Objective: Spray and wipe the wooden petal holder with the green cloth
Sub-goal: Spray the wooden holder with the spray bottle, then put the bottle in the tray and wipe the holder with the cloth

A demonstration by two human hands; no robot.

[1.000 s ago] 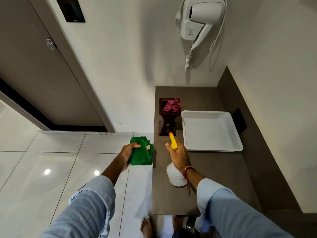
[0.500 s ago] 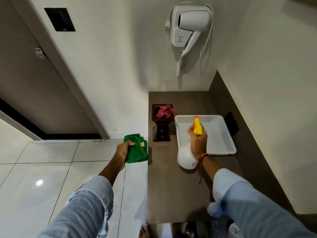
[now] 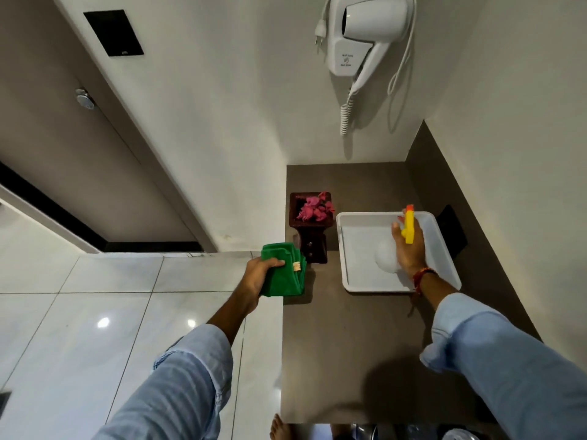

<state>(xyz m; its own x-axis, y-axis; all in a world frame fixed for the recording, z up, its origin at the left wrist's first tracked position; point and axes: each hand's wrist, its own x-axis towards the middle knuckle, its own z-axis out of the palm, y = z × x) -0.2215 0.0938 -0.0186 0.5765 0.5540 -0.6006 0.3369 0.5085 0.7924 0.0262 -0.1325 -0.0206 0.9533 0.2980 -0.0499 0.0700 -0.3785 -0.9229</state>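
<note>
your left hand (image 3: 254, 277) has its fingers clenched on the folded green cloth (image 3: 282, 271) just beside the wooden petal holder (image 3: 311, 230), which stands upright on the tabletop (image 3: 349, 344) with pink petals (image 3: 314, 209) in its top. your right hand (image 3: 409, 249) grips the spray bottle (image 3: 408, 230) over the white tray (image 3: 349, 249) beside the holder. spraying from there could wet the tray or soak the petals, and a hard wipe could tip the holder.
</note>
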